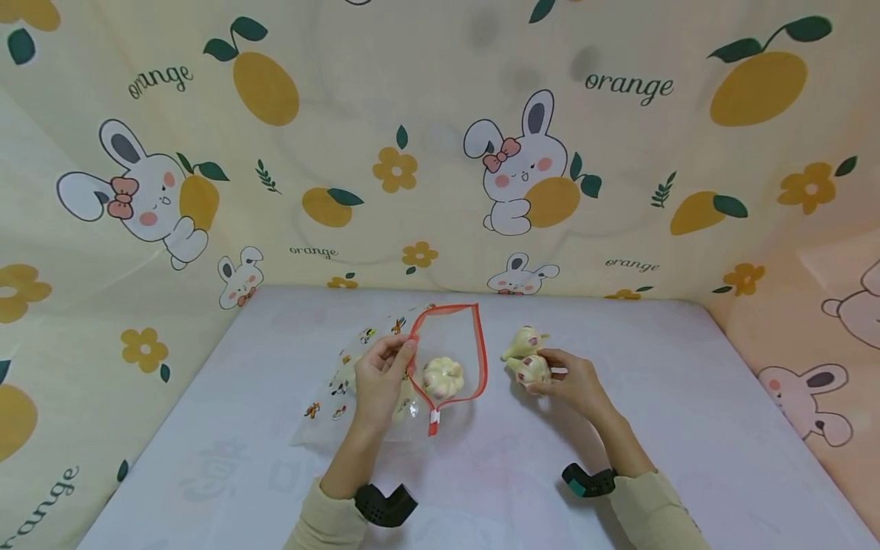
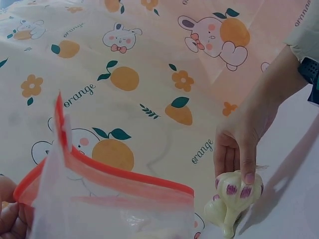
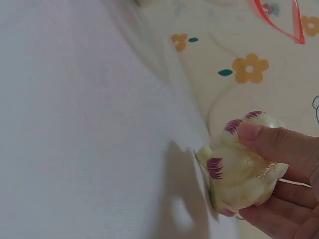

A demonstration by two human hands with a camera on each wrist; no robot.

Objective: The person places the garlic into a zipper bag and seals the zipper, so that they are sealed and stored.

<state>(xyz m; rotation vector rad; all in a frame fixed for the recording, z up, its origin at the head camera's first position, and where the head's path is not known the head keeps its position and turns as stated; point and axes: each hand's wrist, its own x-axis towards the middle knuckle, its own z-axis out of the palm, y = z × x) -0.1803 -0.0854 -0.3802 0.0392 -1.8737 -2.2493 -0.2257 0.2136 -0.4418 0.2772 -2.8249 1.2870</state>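
Note:
My left hand (image 1: 376, 382) pinches the left edge of a clear zip bag (image 1: 483, 355), whose red-trimmed mouth stands apart. Colourful little figures are printed on the bag. Through its mouth a pale garlic bulb (image 1: 443, 377) shows. To the right, my right hand (image 1: 576, 382) holds another garlic bulb (image 1: 532, 370) between thumb and fingers; purple streaks mark its cloves in the right wrist view (image 3: 244, 172). A further garlic bulb (image 1: 525, 339) lies right behind the held one, partly covered by it in the left wrist view.
A white-covered table (image 1: 227, 489) lies under everything. Behind it hangs a cream cloth (image 1: 440, 153) printed with rabbits and oranges, which also runs along both sides. Each wrist carries a black device, such as the left one (image 1: 386, 506).

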